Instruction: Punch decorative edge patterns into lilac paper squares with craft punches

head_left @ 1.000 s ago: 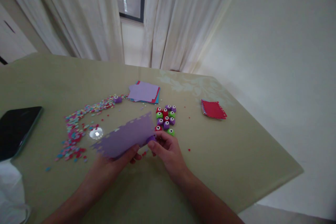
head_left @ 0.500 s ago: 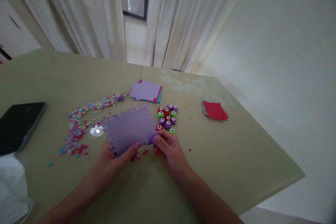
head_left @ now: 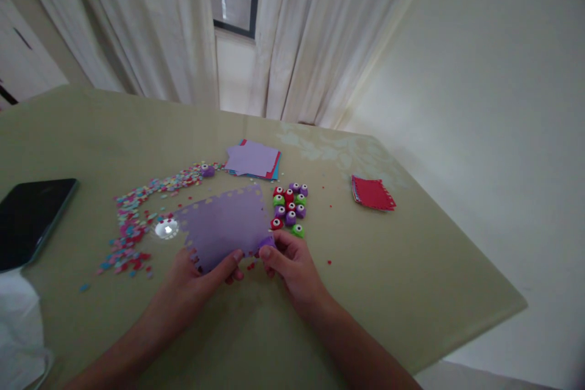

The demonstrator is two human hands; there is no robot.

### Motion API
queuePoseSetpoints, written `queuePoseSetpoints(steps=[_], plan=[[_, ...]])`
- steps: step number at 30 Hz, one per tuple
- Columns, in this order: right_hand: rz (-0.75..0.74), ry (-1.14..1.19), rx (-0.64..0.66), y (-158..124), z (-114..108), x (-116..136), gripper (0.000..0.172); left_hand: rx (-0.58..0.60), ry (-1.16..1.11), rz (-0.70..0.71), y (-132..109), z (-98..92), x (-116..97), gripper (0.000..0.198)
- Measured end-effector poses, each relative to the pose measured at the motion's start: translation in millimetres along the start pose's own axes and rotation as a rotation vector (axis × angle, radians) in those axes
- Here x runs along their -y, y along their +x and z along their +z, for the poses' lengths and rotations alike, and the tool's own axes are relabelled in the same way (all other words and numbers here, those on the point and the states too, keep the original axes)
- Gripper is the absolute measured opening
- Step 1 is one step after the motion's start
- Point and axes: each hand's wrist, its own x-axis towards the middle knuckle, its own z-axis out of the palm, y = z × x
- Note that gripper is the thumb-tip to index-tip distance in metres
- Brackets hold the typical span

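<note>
A sheet of purple paper (head_left: 228,219) with small cut-outs along its edges is pinched at its near edge by my left hand (head_left: 203,277), thumb on top. My right hand (head_left: 292,265) grips a small purple paper punch (head_left: 265,244) at the sheet's near right corner; the fingers hide much of it. Just beyond that hand stands a cluster of red, green and purple punches (head_left: 290,214) with eye-like tops. One more purple punch (head_left: 208,170) sits beyond the sheet, beside the confetti (head_left: 130,233).
A stack of coloured paper (head_left: 253,159) lies at the back middle. To the right is a smaller pile of red-topped sheets (head_left: 373,193) with notched edges. A dark-screened device (head_left: 34,219) and a white cloth-like item (head_left: 21,329) lie at left. The table's right edge (head_left: 466,237) slants toward me.
My right hand and the punch have shifted slightly left and nearer along the sheet's corner. My left hand keeps its hold on the paper.
</note>
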Motion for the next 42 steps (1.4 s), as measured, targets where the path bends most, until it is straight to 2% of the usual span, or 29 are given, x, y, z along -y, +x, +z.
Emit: queuePoseSetpoints(steps=[8,18,24,28,30,33,37,40,42], plan=[[0.009,0.048,-0.013,-0.7,3.5,-3.8,0.039,0.002,0.040,-0.013,1.1,0.0,1.9,0.034],[-0.015,0.044,-0.025,-0.9,5.4,-6.9,0.040,0.017,0.079,0.004,4.7,-0.2,14.6,0.037],[0.039,0.034,0.060,-1.7,4.5,-0.6,0.048,-0.019,0.056,-0.018,4.2,1.2,12.1,0.037],[-0.014,-0.015,0.087,-5.7,3.3,5.6,0.047,-0.050,0.060,0.019,5.2,-1.5,15.1,0.038],[-0.065,-0.141,0.062,-8.4,2.1,7.6,0.042,-0.071,0.061,0.028,6.2,-3.7,17.0,0.038],[-0.222,-0.538,0.042,-11.8,-0.4,7.4,0.025,-0.116,0.058,0.049,7.4,-5.5,17.1,0.037],[-0.389,-0.979,0.146,-13.5,-2.2,-0.9,0.022,-0.159,0.030,0.039,7.1,-4.6,13.3,0.034],[-0.404,-1.088,0.213,-13.0,-1.8,-7.5,0.022,-0.149,0.023,0.056,6.5,-4.4,12.1,0.033],[-0.417,-1.064,0.184,-11.8,-2.4,-7.8,0.023,-0.143,0.023,0.085,6.3,-5.3,12.3,0.034]])
